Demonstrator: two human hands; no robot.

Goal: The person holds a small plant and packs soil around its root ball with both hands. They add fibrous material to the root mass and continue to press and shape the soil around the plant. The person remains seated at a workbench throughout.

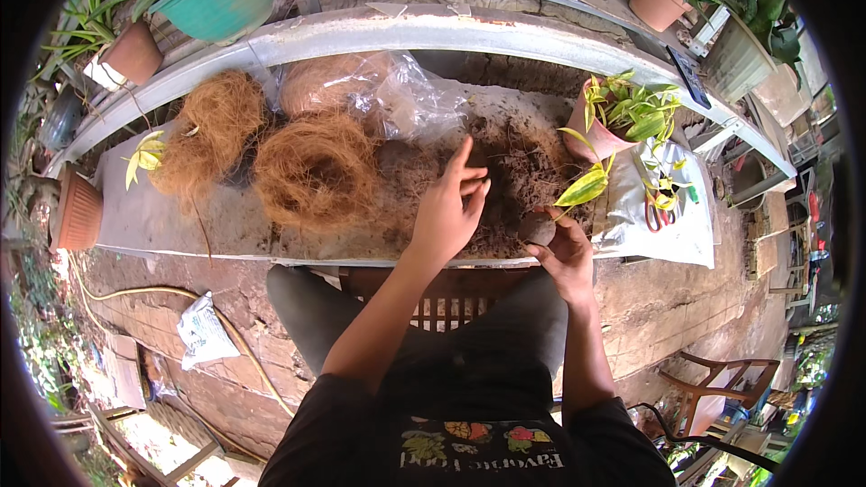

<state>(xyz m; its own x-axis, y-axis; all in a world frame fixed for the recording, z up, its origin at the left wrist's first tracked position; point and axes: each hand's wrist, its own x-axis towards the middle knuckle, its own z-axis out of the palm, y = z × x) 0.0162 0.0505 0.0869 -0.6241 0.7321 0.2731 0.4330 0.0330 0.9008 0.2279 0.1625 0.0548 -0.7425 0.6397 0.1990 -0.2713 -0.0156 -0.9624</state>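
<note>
Between the thumb and fingers of my right hand is a round, dark ball of soil. A yellow-green variegated leaf cutting rises from it. My left hand is raised over the bench with its fingers apart, holding nothing. Loose dark soil with fine roots lies spread just beyond both hands. To the left of my left hand sits a nest-shaped ring of coconut fibre. Another fibre bundle stands farther left, with a pale yellow leaf beside it.
A clear plastic bag lies behind the fibre. At right are a potted variegated plant, red-handled scissors and cuttings on a white plastic sheet. A phone rests on the metal rail. A terracotta-coloured pot stands at the left end.
</note>
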